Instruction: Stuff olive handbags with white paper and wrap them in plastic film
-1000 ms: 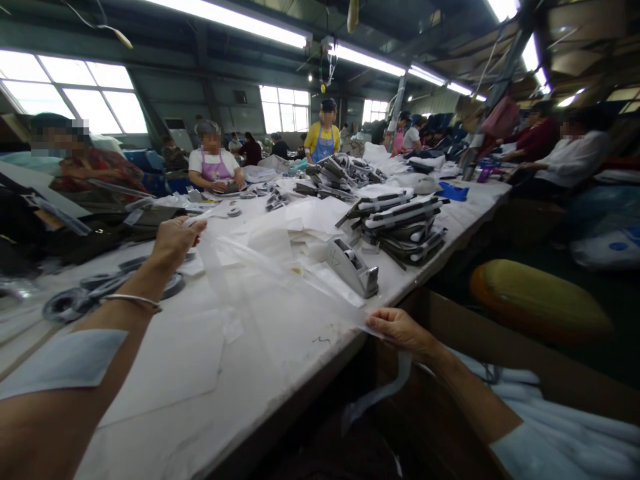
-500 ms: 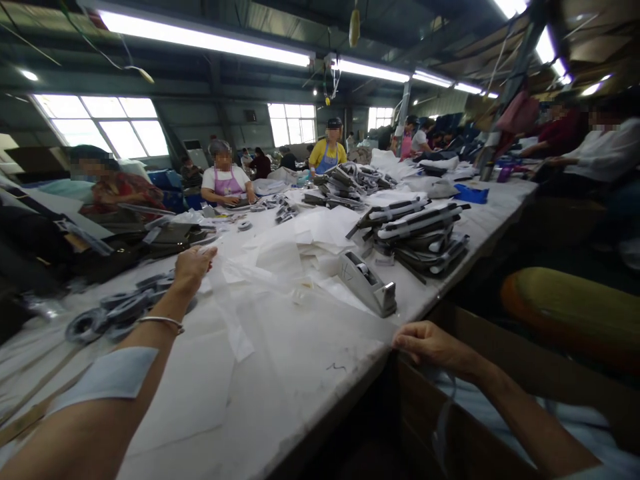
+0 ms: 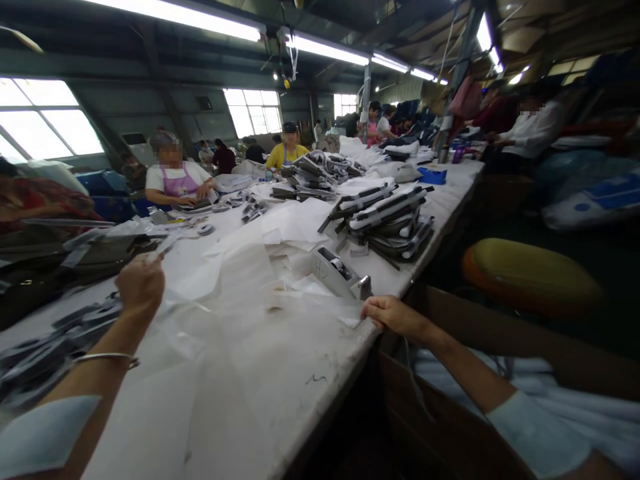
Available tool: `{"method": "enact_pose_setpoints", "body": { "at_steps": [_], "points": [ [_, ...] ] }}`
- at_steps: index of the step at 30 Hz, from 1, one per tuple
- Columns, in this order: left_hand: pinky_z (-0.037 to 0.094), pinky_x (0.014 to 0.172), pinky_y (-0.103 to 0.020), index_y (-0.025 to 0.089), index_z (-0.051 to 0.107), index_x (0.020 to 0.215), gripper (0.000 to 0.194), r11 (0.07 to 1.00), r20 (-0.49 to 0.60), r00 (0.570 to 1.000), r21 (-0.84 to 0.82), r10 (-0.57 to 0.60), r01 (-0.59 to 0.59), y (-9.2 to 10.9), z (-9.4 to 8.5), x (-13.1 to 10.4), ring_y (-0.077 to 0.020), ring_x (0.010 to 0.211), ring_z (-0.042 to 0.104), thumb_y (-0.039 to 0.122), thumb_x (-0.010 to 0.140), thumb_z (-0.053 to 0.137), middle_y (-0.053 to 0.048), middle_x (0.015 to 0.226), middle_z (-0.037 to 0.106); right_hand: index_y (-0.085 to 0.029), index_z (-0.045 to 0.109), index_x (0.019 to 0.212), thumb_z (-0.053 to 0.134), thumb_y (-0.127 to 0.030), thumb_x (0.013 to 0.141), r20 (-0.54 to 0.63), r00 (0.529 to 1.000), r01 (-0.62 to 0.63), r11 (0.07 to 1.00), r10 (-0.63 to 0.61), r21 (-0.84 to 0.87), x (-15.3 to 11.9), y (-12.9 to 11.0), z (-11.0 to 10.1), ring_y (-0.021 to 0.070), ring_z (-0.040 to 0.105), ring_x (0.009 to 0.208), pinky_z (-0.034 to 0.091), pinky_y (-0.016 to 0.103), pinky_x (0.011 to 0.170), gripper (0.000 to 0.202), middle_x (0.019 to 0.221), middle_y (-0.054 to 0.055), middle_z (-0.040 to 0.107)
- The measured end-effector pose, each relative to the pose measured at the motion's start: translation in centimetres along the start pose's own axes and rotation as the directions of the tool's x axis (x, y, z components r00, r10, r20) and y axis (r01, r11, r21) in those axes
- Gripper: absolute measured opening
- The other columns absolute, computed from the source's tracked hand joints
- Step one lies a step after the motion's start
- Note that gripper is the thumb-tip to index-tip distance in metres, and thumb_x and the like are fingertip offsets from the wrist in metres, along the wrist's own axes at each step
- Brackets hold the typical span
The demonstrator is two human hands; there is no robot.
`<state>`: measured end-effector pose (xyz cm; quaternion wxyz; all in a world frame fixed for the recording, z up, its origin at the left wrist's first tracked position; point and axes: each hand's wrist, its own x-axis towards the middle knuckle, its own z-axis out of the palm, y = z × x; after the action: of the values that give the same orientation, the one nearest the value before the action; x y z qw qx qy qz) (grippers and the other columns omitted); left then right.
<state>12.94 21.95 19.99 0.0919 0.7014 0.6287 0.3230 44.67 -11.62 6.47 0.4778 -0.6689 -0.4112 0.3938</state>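
My left hand is raised over the left of the table, fingers pinched, with a thin pale edge showing at the fingertips. At the table's right edge my right hand pinches the corner of a thin translucent plastic sheet. The sheet runs leftward over the white table, its outline faint and blurred, and seems to reach my left hand. Just beyond my right hand stands a grey tape dispenser. Loose white sheets lie behind it. A narrow clear strip dangles below my right hand.
Stacked dark pouches with white strips lie past the dispenser. Grey rolls sit at the left. A cardboard box holding pale bundles stands below the edge, near a yellow-orange stool. A co-worker in a purple apron works across the table.
The view has turned right and shifted. My left hand has moved left and its wrist has turned, widening the distance between my hands. My right hand stays pinched at the table edge near the dispenser.
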Motion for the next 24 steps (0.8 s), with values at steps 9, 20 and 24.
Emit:
{"method": "enact_pose_setpoints", "body": {
  "at_steps": [9, 20, 24],
  "points": [
    [0.050, 0.090, -0.035, 0.015, 0.069, 0.106, 0.057, 0.555, 0.469, 0.377, -0.817, 0.798, -0.159, 13.2, 8.8, -13.2, -0.0233, 0.098, 0.064, 0.063, 0.090, 0.043, -0.012, 0.108, 0.071, -0.014, 0.065, 0.080, 0.059, -0.056, 0.080, 0.073, 0.994, 0.079, 0.997, -0.079, 0.009, 1.1, -5.6, 0.4, 0.0058, 0.026, 0.043, 0.017, 0.023, 0.043, 0.042, 0.052, -0.007, 0.044],
    [0.038, 0.047, -0.020, 0.017, 0.063, 0.081, 0.026, 0.658, 0.658, 0.094, -0.710, 0.747, -0.252, 15.6, 13.2, -13.7, -0.0087, 0.050, 0.045, 0.042, 0.083, 0.053, 0.004, 0.062, 0.051, -0.015, 0.067, 0.079, 0.055, -0.055, 0.081, -0.081, 0.993, 0.063, 0.974, -0.083, -0.216, 1.5, -3.5, -2.4, 0.0096, 0.037, 0.049, 0.027, 0.023, 0.049, 0.041, 0.054, -0.006, 0.045],
    [0.040, 0.054, -0.023, 0.018, 0.058, 0.078, 0.026, 0.644, 0.630, 0.176, -0.669, 0.756, -0.372, 17.0, 14.6, -13.3, -0.0116, 0.055, 0.048, 0.038, 0.088, 0.044, 0.004, 0.060, 0.050, -0.018, 0.069, 0.078, 0.046, -0.051, 0.090, -0.207, 0.949, 0.132, 0.895, -0.238, -0.427, 1.3, -2.1, -3.0, 0.0128, 0.048, 0.058, 0.033, 0.024, 0.057, 0.042, 0.060, -0.003, 0.054]
  ]
}}
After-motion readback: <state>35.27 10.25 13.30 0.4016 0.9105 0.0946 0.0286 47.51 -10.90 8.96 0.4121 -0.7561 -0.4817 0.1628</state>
